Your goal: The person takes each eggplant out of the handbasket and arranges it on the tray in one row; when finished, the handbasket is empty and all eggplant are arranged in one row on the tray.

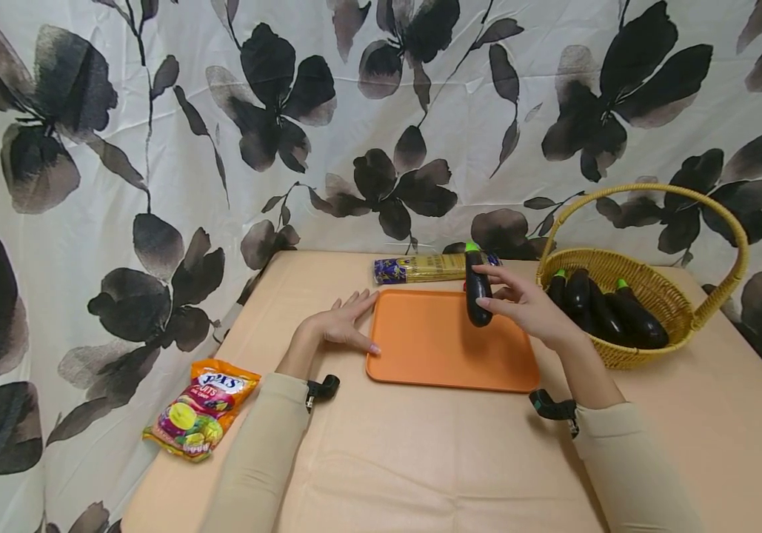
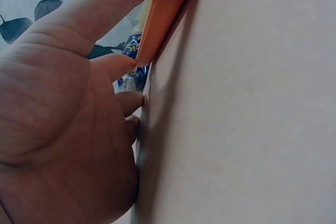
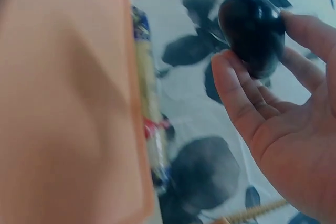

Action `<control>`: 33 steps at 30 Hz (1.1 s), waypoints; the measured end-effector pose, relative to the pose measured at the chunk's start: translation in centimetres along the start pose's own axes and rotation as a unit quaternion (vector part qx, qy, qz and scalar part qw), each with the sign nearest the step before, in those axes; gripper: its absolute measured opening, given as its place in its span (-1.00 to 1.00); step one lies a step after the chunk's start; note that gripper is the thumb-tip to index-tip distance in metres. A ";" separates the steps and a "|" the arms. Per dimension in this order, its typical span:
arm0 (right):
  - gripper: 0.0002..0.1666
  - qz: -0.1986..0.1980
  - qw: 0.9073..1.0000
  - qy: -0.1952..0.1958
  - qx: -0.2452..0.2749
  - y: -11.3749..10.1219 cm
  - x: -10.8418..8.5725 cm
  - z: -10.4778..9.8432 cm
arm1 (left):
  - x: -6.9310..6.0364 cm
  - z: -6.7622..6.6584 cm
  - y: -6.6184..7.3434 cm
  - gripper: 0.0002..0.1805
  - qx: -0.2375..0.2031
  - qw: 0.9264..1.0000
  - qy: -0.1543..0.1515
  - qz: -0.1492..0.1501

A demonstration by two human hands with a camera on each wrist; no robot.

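My right hand (image 1: 523, 303) pinches a dark eggplant (image 1: 478, 289) between thumb and fingers, holding it above the right half of an orange tray (image 1: 434, 348). In the right wrist view the eggplant (image 3: 252, 32) appears end-on, raised clear of the tray, whose surface carries a shadow. At the tray's left edge rests my left hand (image 1: 341, 323), fingers spread and fairly straight. Its thumb touches the tray's side in the left wrist view, while the other fingers (image 2: 128, 103) lie on the table by the corner.
Right of the tray stands a yellow wicker basket (image 1: 680, 296) with a tall handle, holding several eggplants (image 1: 630, 314). Behind the tray lies a long blue-and-yellow pack (image 1: 420, 269), perhaps pasta. An orange candy bag (image 1: 204, 411) is at the table's left edge. A floral curtain (image 1: 327, 148) hangs behind.
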State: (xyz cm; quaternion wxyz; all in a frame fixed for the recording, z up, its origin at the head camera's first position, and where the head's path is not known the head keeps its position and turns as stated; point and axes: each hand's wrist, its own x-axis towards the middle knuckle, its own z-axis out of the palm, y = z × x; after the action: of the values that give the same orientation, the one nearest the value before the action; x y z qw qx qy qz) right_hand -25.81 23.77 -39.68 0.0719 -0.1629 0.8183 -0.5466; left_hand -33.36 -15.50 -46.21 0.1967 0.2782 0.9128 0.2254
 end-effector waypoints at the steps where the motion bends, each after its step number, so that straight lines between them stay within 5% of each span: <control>1: -0.28 -0.001 1.000 -0.005 0.003 0.1 0.3 0.5 | 0.0 0.0 0.0 0.46 -0.001 1.000 0.000 -0.001; 8: -0.26 -0.034 0.999 -0.021 -0.022 0.6 1.5 2.8 | 0.1 0.0 0.1 0.47 -0.003 1.000 -0.002 -0.002; 18: -0.24 0.018 0.999 -0.029 -0.018 0.3 2.4 5.1 | 0.1 0.0 0.0 0.47 -0.006 1.000 -0.004 -0.007; 33: -0.28 0.025 0.995 -0.081 -0.049 0.4 4.2 7.4 | 0.1 -0.1 0.1 0.48 -0.007 1.000 -0.009 -0.009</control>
State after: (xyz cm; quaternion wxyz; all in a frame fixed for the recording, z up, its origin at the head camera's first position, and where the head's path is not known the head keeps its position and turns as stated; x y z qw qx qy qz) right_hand -27.62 15.99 -42.71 0.1437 -0.1901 0.8392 -0.4888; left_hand -33.43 -15.42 -46.05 0.2085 0.2708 0.9119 0.2274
